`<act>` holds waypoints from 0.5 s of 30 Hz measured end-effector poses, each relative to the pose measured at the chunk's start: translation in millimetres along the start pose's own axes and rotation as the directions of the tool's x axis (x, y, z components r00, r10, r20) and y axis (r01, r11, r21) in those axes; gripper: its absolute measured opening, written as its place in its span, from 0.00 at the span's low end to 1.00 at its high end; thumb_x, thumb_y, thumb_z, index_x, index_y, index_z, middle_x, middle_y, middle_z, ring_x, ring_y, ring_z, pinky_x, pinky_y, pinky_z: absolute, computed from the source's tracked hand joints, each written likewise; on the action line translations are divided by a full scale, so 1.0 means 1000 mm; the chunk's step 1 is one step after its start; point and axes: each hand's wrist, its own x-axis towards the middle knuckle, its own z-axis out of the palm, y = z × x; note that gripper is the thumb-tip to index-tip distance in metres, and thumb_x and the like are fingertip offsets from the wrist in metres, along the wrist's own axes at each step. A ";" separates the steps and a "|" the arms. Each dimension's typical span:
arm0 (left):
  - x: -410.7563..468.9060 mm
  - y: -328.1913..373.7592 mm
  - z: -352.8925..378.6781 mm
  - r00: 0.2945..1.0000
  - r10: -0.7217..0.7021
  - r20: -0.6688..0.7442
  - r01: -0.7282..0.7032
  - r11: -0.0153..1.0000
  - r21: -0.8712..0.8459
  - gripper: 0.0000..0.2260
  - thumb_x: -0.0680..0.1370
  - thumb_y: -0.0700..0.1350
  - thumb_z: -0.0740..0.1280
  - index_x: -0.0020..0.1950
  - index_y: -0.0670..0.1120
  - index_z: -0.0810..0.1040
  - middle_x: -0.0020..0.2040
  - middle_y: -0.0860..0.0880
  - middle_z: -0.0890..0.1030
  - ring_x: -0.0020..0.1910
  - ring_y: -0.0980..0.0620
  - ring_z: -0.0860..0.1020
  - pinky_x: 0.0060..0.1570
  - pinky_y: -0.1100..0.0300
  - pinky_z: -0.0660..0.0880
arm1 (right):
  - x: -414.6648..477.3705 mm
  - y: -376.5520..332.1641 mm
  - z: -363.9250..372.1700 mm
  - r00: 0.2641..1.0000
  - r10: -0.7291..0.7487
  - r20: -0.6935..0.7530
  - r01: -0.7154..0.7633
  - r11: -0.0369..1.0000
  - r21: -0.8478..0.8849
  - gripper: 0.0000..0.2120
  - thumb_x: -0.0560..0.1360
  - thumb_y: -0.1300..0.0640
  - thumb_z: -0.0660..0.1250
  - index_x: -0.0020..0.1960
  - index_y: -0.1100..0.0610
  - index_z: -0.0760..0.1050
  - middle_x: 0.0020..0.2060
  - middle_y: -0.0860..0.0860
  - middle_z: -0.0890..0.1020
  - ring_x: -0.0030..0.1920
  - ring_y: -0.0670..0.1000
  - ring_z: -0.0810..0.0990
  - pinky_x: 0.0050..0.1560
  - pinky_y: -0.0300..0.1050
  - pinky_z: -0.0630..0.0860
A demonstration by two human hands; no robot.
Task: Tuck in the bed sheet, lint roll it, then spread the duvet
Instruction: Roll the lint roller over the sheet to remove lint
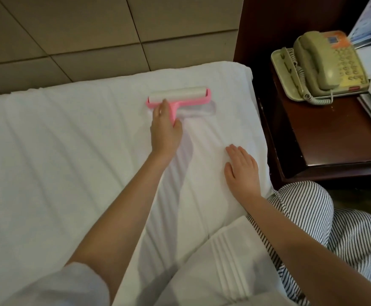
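A white bed sheet covers the mattress, with soft creases running across it. My left hand grips the pink handle of a lint roller, index finger stretched along it; its white roll lies on the sheet near the head of the bed. My right hand presses flat on the sheet close to the right edge of the mattress, fingers straight. A folded white duvet with stitched ridges lies at the near edge, below my arms.
A padded beige headboard wall runs behind the bed. To the right stands a dark wooden nightstand bearing a beige telephone and papers. My striped trouser knees are beside the mattress edge.
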 end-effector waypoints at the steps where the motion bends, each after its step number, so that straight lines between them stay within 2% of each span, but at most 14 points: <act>1: -0.008 -0.003 -0.003 0.999 -0.036 -0.021 0.036 0.999 0.035 0.22 0.79 0.42 0.60 0.73 0.44 0.64 0.64 0.41 0.73 0.62 0.42 0.73 0.56 0.57 0.67 | 0.000 0.000 -0.001 1.000 0.020 -0.023 -0.019 0.999 0.035 0.27 0.75 0.52 0.47 0.69 0.61 0.68 0.68 0.56 0.71 0.71 0.57 0.66 0.71 0.52 0.58; 3: -0.033 -0.013 -0.010 1.000 -0.027 0.007 0.025 0.980 0.196 0.21 0.80 0.46 0.58 0.74 0.47 0.62 0.55 0.40 0.77 0.53 0.38 0.76 0.49 0.51 0.71 | 0.001 0.000 0.000 0.997 0.047 -0.058 -0.043 0.997 0.071 0.24 0.75 0.57 0.51 0.67 0.63 0.70 0.66 0.58 0.73 0.69 0.58 0.69 0.70 0.53 0.61; 5: -0.069 -0.027 -0.014 0.998 0.008 0.061 -0.028 0.942 0.335 0.23 0.81 0.46 0.58 0.75 0.45 0.60 0.49 0.38 0.76 0.44 0.36 0.77 0.39 0.51 0.71 | 0.001 -0.001 0.001 0.996 0.044 -0.082 -0.039 0.997 0.064 0.23 0.74 0.57 0.51 0.64 0.64 0.73 0.65 0.58 0.74 0.67 0.58 0.70 0.69 0.53 0.63; 7: -0.107 -0.039 -0.018 0.992 0.078 0.100 -0.110 0.923 0.370 0.23 0.77 0.41 0.65 0.71 0.38 0.67 0.40 0.38 0.75 0.29 0.38 0.76 0.24 0.57 0.65 | 0.001 -0.002 0.003 0.994 0.031 -0.101 -0.026 0.998 0.053 0.25 0.73 0.55 0.49 0.62 0.64 0.74 0.63 0.58 0.76 0.66 0.58 0.72 0.67 0.54 0.64; 9: -0.114 -0.048 -0.018 0.987 0.140 0.074 -0.158 0.889 0.429 0.19 0.76 0.41 0.65 0.66 0.35 0.73 0.33 0.39 0.74 0.20 0.41 0.72 0.18 0.62 0.60 | 0.001 -0.002 0.004 0.994 0.029 -0.108 -0.024 0.999 0.046 0.26 0.73 0.55 0.48 0.62 0.64 0.74 0.63 0.58 0.76 0.66 0.58 0.72 0.67 0.54 0.64; 10: -0.103 -0.045 -0.018 0.985 0.149 0.081 -0.170 0.882 0.439 0.20 0.77 0.43 0.61 0.67 0.36 0.71 0.35 0.39 0.75 0.22 0.40 0.74 0.18 0.59 0.63 | 0.001 -0.002 0.004 0.994 0.031 -0.106 -0.027 0.999 0.040 0.26 0.73 0.55 0.48 0.62 0.64 0.74 0.63 0.58 0.76 0.66 0.58 0.72 0.67 0.53 0.64; 11: -0.084 -0.036 -0.017 0.989 0.111 0.097 -0.142 0.895 0.424 0.21 0.79 0.45 0.57 0.71 0.38 0.67 0.41 0.38 0.76 0.28 0.38 0.77 0.23 0.55 0.69 | 0.001 -0.001 0.004 0.994 0.031 -0.104 -0.028 0.999 0.034 0.26 0.73 0.54 0.48 0.63 0.63 0.74 0.63 0.57 0.76 0.66 0.57 0.71 0.67 0.53 0.63; 12: -0.061 -0.023 -0.013 0.992 0.050 0.119 -0.097 0.902 0.422 0.22 0.81 0.46 0.54 0.75 0.41 0.60 0.49 0.37 0.75 0.39 0.36 0.79 0.33 0.51 0.72 | 0.001 -0.001 0.005 0.994 0.028 -0.103 -0.025 0.999 0.027 0.26 0.73 0.54 0.47 0.63 0.63 0.74 0.63 0.57 0.75 0.67 0.57 0.71 0.67 0.52 0.63; 13: -0.035 -0.014 -0.005 0.994 0.020 0.104 -0.060 0.913 0.402 0.23 0.82 0.46 0.52 0.77 0.44 0.54 0.56 0.37 0.74 0.48 0.36 0.78 0.42 0.49 0.72 | 0.001 0.000 0.005 0.994 0.026 -0.102 -0.024 0.999 0.024 0.26 0.73 0.54 0.47 0.63 0.63 0.73 0.64 0.57 0.75 0.67 0.57 0.71 0.67 0.51 0.62; 15: 0.012 0.006 0.012 0.993 -0.015 0.120 -0.033 0.922 0.386 0.23 0.83 0.44 0.51 0.77 0.46 0.49 0.61 0.37 0.71 0.56 0.36 0.74 0.47 0.51 0.68 | 0.002 0.000 0.006 0.994 0.032 -0.103 -0.030 0.999 0.023 0.26 0.73 0.54 0.47 0.63 0.63 0.73 0.64 0.57 0.75 0.67 0.56 0.70 0.67 0.49 0.60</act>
